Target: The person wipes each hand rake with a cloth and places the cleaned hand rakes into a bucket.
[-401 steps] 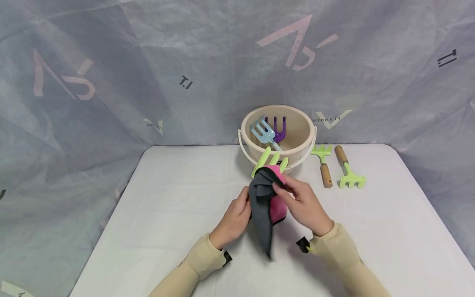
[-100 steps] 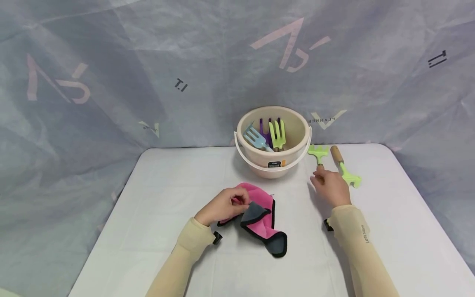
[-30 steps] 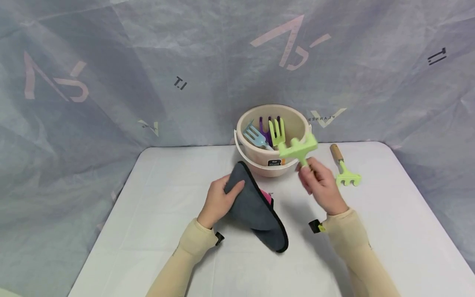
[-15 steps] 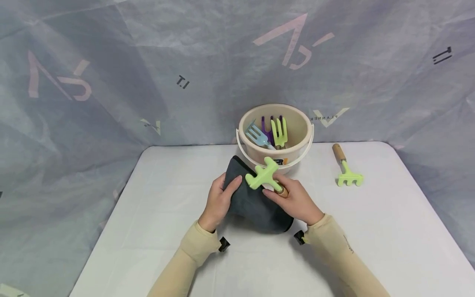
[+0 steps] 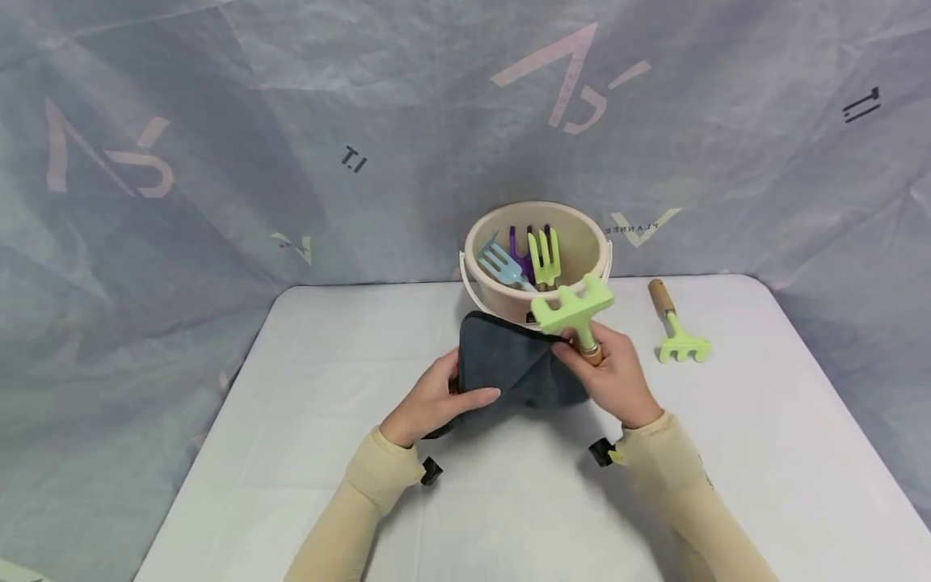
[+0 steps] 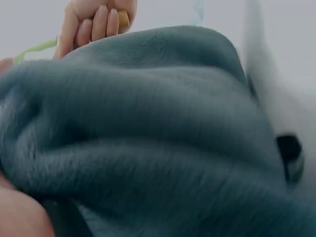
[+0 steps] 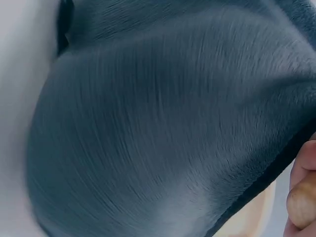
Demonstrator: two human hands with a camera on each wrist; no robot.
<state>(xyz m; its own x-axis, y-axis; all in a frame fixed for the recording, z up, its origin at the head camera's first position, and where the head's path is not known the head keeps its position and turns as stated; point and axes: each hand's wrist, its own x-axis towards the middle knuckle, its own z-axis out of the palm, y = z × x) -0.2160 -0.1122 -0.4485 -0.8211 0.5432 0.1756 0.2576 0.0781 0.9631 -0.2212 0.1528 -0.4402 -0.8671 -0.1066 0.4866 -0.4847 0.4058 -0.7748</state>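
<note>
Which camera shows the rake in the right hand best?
The head view: the rake shows green prongs and some handle. The left wrist view catches a green sliver and wood; the right wrist, only the handle's end.

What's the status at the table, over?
Left grip holds black-edged grey cloth. Right grip holds green hand rake, at cloth's edge. Beige bucket just beyond, possibly in the way.

head: high, forward-down over surface (image 5: 509, 505) | left wrist, right wrist: very close, facing cloth (image 5: 498, 356) | shared, all three: cloth
</note>
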